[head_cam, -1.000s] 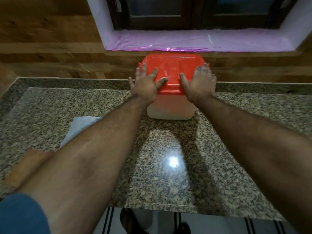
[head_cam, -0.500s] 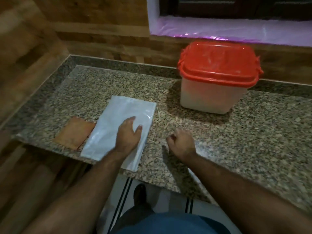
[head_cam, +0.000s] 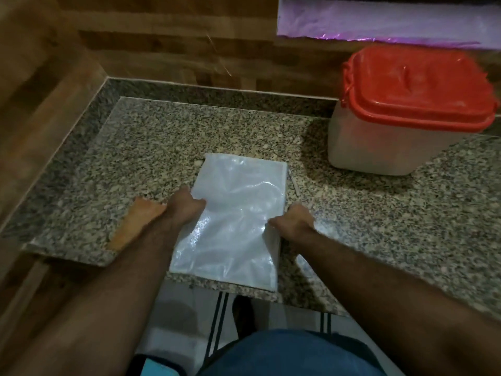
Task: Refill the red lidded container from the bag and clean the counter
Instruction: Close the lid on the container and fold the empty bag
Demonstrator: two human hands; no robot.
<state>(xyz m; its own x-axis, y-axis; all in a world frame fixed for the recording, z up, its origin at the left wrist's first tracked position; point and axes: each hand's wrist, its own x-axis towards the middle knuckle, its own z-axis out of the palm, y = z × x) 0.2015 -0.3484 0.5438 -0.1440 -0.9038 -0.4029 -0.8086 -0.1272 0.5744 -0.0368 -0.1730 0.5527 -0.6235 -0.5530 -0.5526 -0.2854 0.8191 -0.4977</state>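
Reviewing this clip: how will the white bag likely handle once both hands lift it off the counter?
The white bag lies flat and creased, so it is probably floppy and light, sagging between the left hand and right hand. Its glossy sheen suggests a slippery surface on the granite counter. Unlikely to roll.

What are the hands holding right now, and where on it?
Both grip the white bag lying flat on the counter: left hand at its left edge, right hand at its right edge.
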